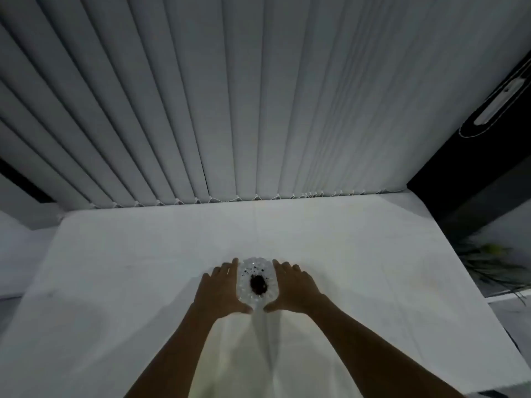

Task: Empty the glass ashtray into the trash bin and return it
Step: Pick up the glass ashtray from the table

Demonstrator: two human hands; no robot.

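Observation:
A clear, knobbly glass ashtray [256, 268] with a dark heap of ash in its middle sits on the white-clothed table [143, 268]. My left hand [219, 288] lies flat against its left side and my right hand [293, 287] against its right side. The fingers of both are straight and point away from me. Both thumbs curl under the near rim. The ashtray rests on the cloth between my palms. No trash bin is in view.
White vertical blinds [230, 110] hang along the table's far edge. To the right stands a dark panel [474, 168], with a green plant [488, 262] below it beyond the table's right edge. A crease runs down the cloth toward me.

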